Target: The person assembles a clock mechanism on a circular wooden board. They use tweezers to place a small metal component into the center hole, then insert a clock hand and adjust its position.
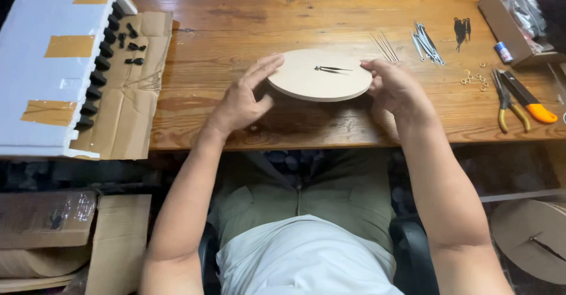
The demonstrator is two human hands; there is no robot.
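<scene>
A round pale wooden disc (312, 85) with thin black clock hands (331, 69) at its middle is held a little above the wooden table (236, 23). My left hand (243, 97) grips its left edge, fingers spread over the rim. My right hand (394, 87) grips its right edge. The disc is tilted slightly toward me.
A white foam block (53, 65) with black parts along its edge lies on cardboard (132, 100) at the left. Metal rods (427, 42), black hands (461, 29), small rings (474, 79), pliers (506, 103), an orange-handled cutter (530, 100) and a cardboard box (516, 20) sit at the right.
</scene>
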